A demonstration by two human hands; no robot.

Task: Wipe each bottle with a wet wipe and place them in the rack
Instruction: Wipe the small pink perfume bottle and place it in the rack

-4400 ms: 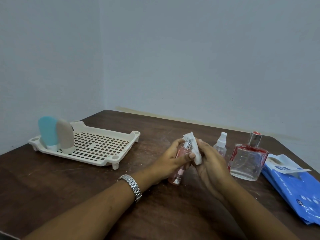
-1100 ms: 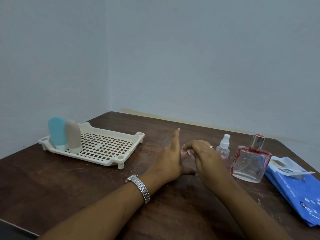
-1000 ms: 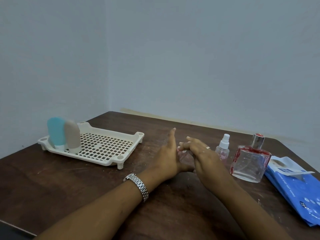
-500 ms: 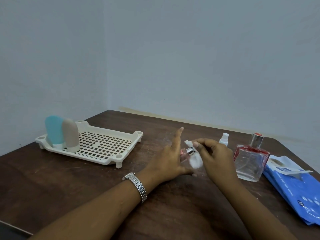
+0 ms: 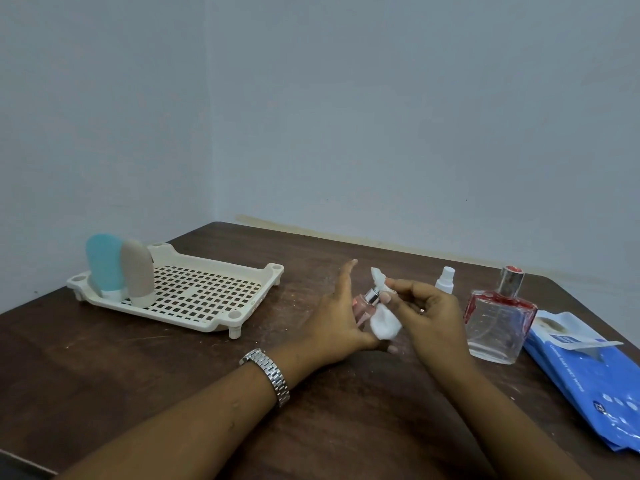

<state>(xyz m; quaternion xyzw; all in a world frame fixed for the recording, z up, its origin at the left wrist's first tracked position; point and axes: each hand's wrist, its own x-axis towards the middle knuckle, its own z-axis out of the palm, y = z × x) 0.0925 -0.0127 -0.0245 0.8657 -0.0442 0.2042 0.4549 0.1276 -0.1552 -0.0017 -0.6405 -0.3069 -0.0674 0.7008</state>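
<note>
My left hand point(image 5: 337, 323) holds a small pink bottle point(image 5: 363, 305) with a silver neck at the table's middle, its index finger sticking straight up. My right hand point(image 5: 429, 313) pinches a white wet wipe point(image 5: 382, 323) against the bottle's top and side. A cream perforated rack point(image 5: 207, 296) stands at the left, holding a blue bottle point(image 5: 104, 268) and a beige bottle point(image 5: 138, 275) upright at its far left end. A small clear spray bottle point(image 5: 445, 280) and a square glass bottle with red trim point(image 5: 498, 323) stand to the right of my hands.
A blue pack of wet wipes point(image 5: 595, 375) lies at the right edge of the dark wooden table point(image 5: 138, 375), its flap peeled open. Walls close off the table at the back and left. A metal watch point(image 5: 270, 374) is on my left wrist.
One second ago both hands covered the pink bottle and the wipe was hidden. Now my right hand has lifted, showing the wipe at the bottle's silver neck.
</note>
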